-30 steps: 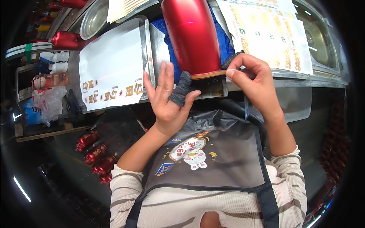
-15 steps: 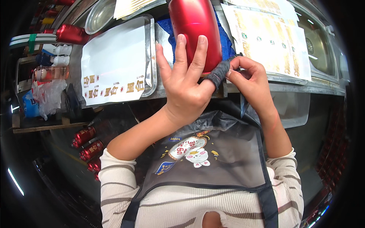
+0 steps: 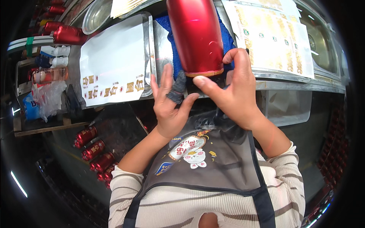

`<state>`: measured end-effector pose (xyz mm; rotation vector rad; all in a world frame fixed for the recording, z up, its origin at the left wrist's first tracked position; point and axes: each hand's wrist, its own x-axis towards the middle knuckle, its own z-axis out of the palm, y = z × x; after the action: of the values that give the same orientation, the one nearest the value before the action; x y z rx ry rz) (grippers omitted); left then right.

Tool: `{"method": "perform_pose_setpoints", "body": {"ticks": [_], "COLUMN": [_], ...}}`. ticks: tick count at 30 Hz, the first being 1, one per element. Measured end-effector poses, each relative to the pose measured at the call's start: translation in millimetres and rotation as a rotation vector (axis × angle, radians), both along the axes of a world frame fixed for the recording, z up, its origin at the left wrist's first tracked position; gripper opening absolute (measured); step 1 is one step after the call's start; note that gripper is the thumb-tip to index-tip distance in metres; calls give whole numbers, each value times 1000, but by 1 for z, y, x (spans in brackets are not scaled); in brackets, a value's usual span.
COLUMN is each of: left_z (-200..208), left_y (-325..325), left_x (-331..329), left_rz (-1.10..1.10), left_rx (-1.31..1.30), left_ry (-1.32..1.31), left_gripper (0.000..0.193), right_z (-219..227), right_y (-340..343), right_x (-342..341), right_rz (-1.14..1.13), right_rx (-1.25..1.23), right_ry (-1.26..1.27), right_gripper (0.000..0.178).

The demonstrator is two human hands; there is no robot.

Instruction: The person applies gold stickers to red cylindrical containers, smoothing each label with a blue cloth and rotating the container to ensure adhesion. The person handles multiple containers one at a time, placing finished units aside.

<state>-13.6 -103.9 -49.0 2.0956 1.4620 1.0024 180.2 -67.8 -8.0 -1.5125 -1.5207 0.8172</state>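
A shiny red bottle [image 3: 197,38] lies on a blue cloth [image 3: 227,34], its base with an orange-brown rim toward me. My right hand [image 3: 239,87] is at the base's right corner. Its thumb is against the rim and its index finger against the side; the other fingers curl out of sight. My left hand [image 3: 169,102] is open just left of the base, thumb and fingers apart. A dark grey wrap [image 3: 177,88] covers one of its fingers, close to the bottle's lower left edge.
Left of the bottle, a white decal sheet [image 3: 112,57] with gold marks lies on a metal tray [image 3: 151,49]. Another gold-printed sheet [image 3: 262,41] lies right. A metal bowl [image 3: 98,17] stands at the back left. Red bottles [image 3: 93,150] stand below, near a translucent bin [image 3: 289,108].
My left hand has come off the bottle, moving left and down. My right hand has left the grey finger wrap and moved to the bottle's base.
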Motion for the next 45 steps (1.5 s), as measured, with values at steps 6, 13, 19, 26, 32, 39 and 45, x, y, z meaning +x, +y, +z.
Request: {"method": "perform_pose_setpoints", "body": {"ticks": [6,13,19,26,32,39,45], "left_z": [-7,4,9,21,31,40,48], "left_y": [3,14,34,36,37,37,36], "left_x": [5,2,1,12,18,29,40], "left_rz": [-17,18,23,29,62,77,139], "left_rx": [80,2,-412,-576,-584,-580,-562], "left_ry": [89,-144,-552,-854,-819,-785,-729], "left_gripper": [37,37,39,50,56,59,50], "right_z": [-7,-9,-10,-13,-21,-22,-14], "right_y": [-1,-2,-1,-2,0,-1,-3], "right_x": [-13,-7,-10,-12,-9,-4,1], "right_rz": [-42,-11,-24,-20,6,42,70], "right_rx": [50,-11,129,131,204,181,62], "right_ry": [-48,44,-87,-13,-13,66,176], "right_gripper": [59,54,60,57,53,43,32]}}
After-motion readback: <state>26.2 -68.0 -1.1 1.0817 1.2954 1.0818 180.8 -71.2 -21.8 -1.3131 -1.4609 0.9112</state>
